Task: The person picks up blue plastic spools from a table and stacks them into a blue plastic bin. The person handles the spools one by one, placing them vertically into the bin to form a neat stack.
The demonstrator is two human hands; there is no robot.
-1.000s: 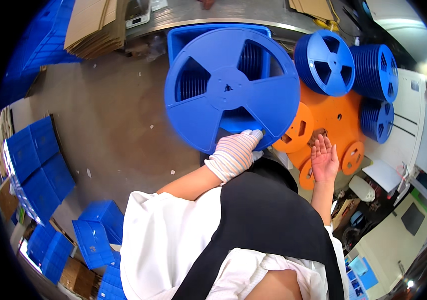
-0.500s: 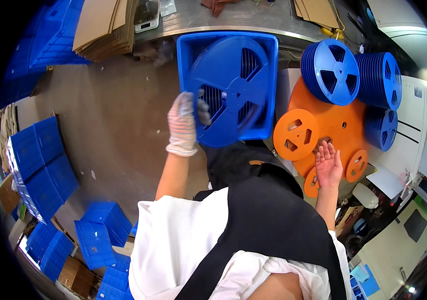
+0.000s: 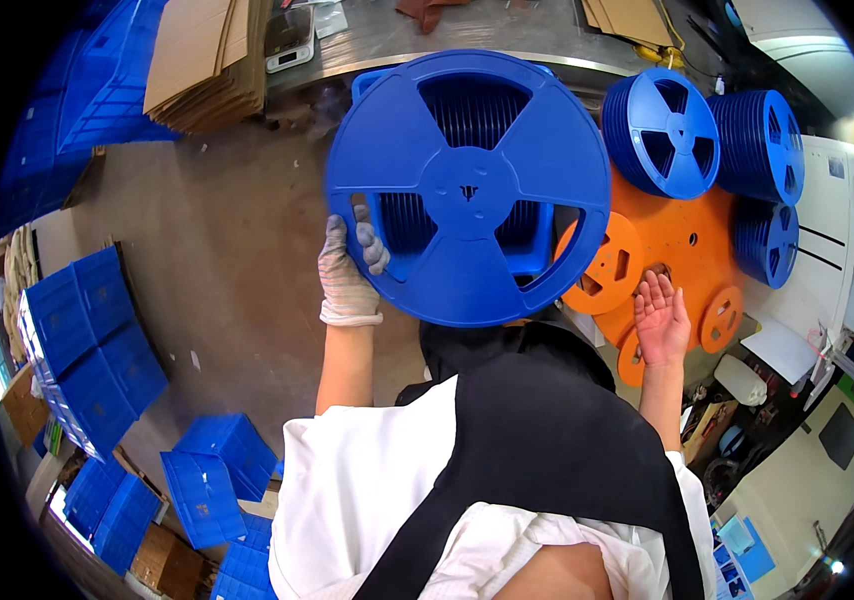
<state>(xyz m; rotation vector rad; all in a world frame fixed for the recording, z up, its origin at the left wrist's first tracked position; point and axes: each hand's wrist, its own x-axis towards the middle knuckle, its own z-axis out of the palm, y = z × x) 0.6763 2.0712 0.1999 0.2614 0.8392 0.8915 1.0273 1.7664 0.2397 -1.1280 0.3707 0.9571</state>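
A large blue plastic reel (image 3: 467,190) with cut-out windows is held up in front of me, face toward the camera. My left hand (image 3: 349,262), in a striped white glove with grey fingertips, grips its left rim, the fingers passing through a window. Behind it stands a blue bin (image 3: 543,240), mostly hidden; ribbed stacked reels show through the windows. My bare right hand (image 3: 661,318) is palm up with fingers stretched, holding nothing. It hovers by the orange round table (image 3: 675,243), close to a small orange disc (image 3: 607,264) with windows.
Stacks of blue reels (image 3: 663,134) stand around the orange table's far and right side. Beyond the bin runs a metal workbench (image 3: 397,38) with flat cardboard (image 3: 203,60) and a small scale (image 3: 289,40). Blue crates (image 3: 93,345) are piled at left.
My left hand has raised the reel out of the bin toward the camera and turned it, so it now covers most of the bin. My right hand has barely moved.
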